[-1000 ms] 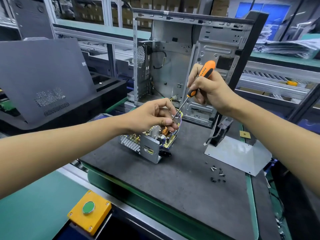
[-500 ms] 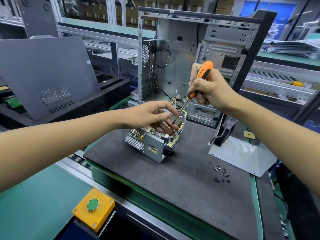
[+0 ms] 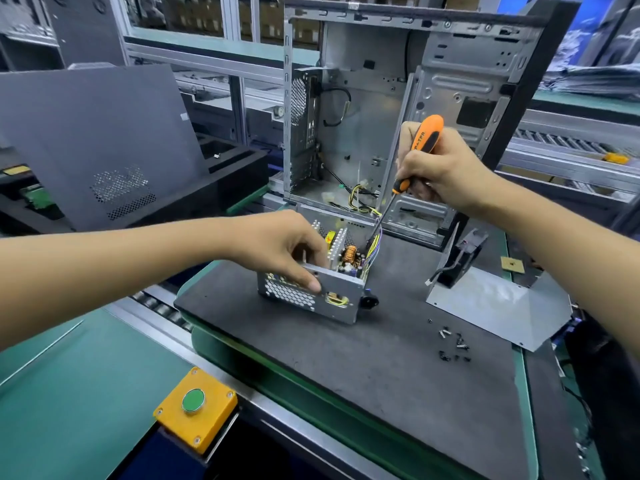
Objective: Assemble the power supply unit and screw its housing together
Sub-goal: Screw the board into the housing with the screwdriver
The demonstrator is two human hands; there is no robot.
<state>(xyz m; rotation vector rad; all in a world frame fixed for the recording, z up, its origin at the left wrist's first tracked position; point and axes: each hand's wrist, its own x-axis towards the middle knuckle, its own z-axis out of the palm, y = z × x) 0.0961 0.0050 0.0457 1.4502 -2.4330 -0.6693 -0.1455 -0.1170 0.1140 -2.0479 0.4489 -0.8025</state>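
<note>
Since the earlier frame, left hand [image 3: 284, 251] has shifted from the top of the open unit to its near left wall, fingers now curled over the upper edge and thumb pressed on the perforated side, gripping the power supply unit [image 3: 311, 289]. At far left, a grey side panel [image 3: 93, 140] leans upright. On the near left, a yellow box with a green push button [image 3: 195, 408] sits by the conveyor rail. The unit stands on the dark work mat [image 3: 363, 375], centre, lid off, with heatsinks, a copper coil and coloured wires exposed. Behind it stands an open computer case [image 3: 398, 98]. Right hand [image 3: 443, 168] grips the orange-and-black screwdriver [image 3: 420, 143], shaft angled down and left into the unit's far right corner; the tip is hidden among the wires. Loose screws [image 3: 452, 342] lie on the mat to the right, near a flat metal cover plate [image 3: 495, 306] bearing a black fan [image 3: 457, 261].
</note>
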